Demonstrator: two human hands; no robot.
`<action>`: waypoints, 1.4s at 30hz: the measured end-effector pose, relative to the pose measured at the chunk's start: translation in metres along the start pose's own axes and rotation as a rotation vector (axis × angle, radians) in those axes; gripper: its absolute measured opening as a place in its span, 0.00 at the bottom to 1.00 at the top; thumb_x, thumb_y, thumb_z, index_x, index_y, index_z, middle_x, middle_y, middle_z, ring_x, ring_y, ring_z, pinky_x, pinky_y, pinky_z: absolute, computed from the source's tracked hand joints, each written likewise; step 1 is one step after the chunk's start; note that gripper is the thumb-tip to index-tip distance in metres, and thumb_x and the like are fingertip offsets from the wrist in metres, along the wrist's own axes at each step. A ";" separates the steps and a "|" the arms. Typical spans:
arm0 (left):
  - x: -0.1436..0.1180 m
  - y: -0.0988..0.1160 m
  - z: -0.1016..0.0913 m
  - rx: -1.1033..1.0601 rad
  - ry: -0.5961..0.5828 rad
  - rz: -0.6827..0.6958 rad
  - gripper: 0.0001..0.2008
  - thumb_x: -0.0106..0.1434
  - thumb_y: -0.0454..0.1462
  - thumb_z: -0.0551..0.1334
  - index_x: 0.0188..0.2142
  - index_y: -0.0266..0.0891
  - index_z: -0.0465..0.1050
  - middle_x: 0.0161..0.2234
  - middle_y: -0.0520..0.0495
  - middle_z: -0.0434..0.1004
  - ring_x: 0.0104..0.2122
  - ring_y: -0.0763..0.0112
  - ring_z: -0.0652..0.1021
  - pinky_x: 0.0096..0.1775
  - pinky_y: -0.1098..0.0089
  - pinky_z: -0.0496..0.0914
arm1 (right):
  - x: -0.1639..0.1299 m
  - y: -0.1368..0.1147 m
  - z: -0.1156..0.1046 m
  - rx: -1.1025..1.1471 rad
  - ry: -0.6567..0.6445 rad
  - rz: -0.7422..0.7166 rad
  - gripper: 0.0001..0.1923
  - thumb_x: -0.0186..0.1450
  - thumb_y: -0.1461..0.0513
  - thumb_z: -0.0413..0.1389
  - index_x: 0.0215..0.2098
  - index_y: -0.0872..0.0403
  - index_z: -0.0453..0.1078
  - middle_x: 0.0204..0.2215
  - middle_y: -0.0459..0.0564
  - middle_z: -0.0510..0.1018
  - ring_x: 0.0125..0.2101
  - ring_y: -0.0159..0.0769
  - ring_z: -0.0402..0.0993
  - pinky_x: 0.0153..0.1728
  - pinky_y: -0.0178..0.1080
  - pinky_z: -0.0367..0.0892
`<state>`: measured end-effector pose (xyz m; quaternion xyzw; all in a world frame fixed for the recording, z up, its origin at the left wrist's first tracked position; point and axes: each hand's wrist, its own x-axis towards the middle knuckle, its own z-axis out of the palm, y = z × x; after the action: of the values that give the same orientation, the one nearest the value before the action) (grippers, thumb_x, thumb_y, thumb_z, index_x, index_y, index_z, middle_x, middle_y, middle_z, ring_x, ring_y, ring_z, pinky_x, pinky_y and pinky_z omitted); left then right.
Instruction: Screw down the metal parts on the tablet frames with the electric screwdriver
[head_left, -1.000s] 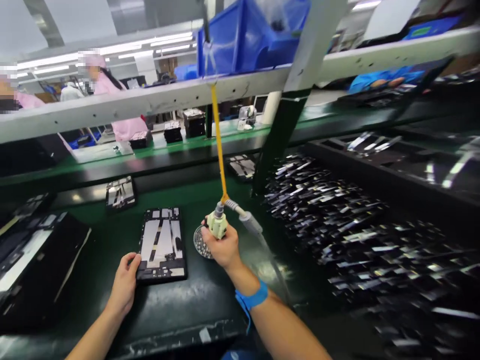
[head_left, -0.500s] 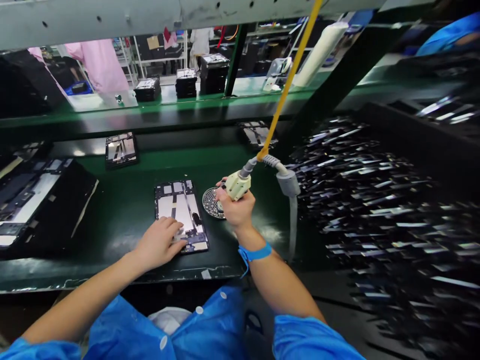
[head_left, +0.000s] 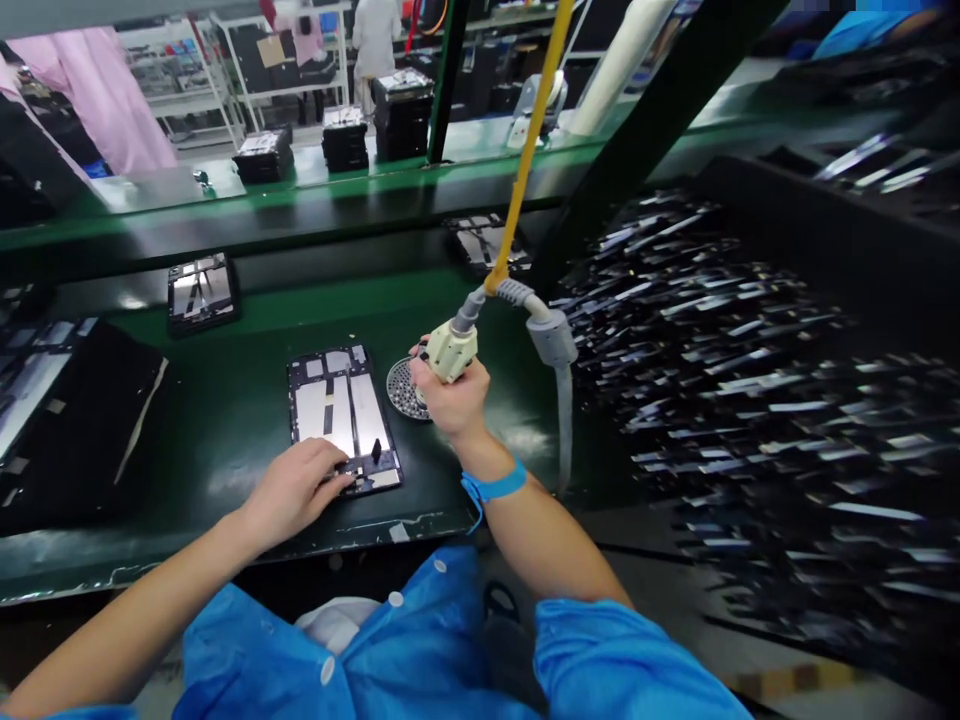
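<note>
An opened tablet (head_left: 341, 415) lies face down on the green bench, its silver battery plates and dark boards exposed. My left hand (head_left: 296, 487) rests on its lower left edge, with thumb and fingers apart near the lower board. To the right, my right hand (head_left: 455, 397) is wrapped round a cream electric screwdriver (head_left: 452, 352), which hangs from a yellow cord (head_left: 534, 140). The screwdriver is held over a round, perforated screw tray (head_left: 401, 388). Its tip is hidden behind my hand.
Stacked tablet parts (head_left: 82, 420) stand at the left. Another opened tablet (head_left: 201, 290) lies farther back, and one more (head_left: 484, 243) sits behind the cord. Rows of dark panels (head_left: 750, 400) fill the right side. A grey cable (head_left: 564, 430) hangs beside my right hand.
The view has shifted, so the bench things appear farther left and slightly higher. Both hands keep about the same places relative to the tablet and the screw tray.
</note>
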<state>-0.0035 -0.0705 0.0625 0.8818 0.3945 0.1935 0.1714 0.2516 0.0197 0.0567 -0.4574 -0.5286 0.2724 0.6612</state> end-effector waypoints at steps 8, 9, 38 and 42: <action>-0.027 0.005 0.019 0.153 0.117 0.133 0.11 0.73 0.34 0.60 0.52 0.45 0.76 0.42 0.43 0.82 0.40 0.62 0.81 0.40 0.63 0.76 | 0.000 0.000 -0.001 -0.015 -0.018 0.015 0.10 0.62 0.58 0.64 0.41 0.53 0.75 0.35 0.49 0.82 0.34 0.37 0.81 0.40 0.43 0.79; -0.028 0.003 0.020 0.157 0.136 0.135 0.12 0.73 0.33 0.60 0.52 0.45 0.76 0.42 0.43 0.82 0.40 0.62 0.81 0.41 0.63 0.76 | 0.000 0.000 -0.002 -0.013 -0.022 0.013 0.10 0.62 0.59 0.64 0.41 0.53 0.75 0.35 0.49 0.82 0.34 0.37 0.81 0.41 0.43 0.79; -0.024 -0.007 0.016 0.098 0.392 0.212 0.14 0.65 0.27 0.68 0.50 0.36 0.76 0.41 0.41 0.82 0.41 0.62 0.81 0.41 0.62 0.78 | -0.001 0.010 -0.002 0.004 -0.015 0.004 0.10 0.62 0.61 0.64 0.42 0.51 0.77 0.36 0.47 0.82 0.37 0.39 0.82 0.41 0.45 0.80; -0.023 -0.005 0.012 0.074 0.410 0.267 0.16 0.64 0.27 0.70 0.50 0.34 0.76 0.42 0.40 0.82 0.42 0.61 0.81 0.43 0.61 0.78 | 0.000 0.009 -0.003 -0.010 -0.011 0.015 0.10 0.62 0.60 0.64 0.42 0.51 0.77 0.35 0.47 0.82 0.36 0.39 0.82 0.40 0.45 0.80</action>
<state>-0.0148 -0.0874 0.0449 0.8741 0.3076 0.3748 0.0282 0.2550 0.0223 0.0486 -0.4631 -0.5303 0.2771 0.6538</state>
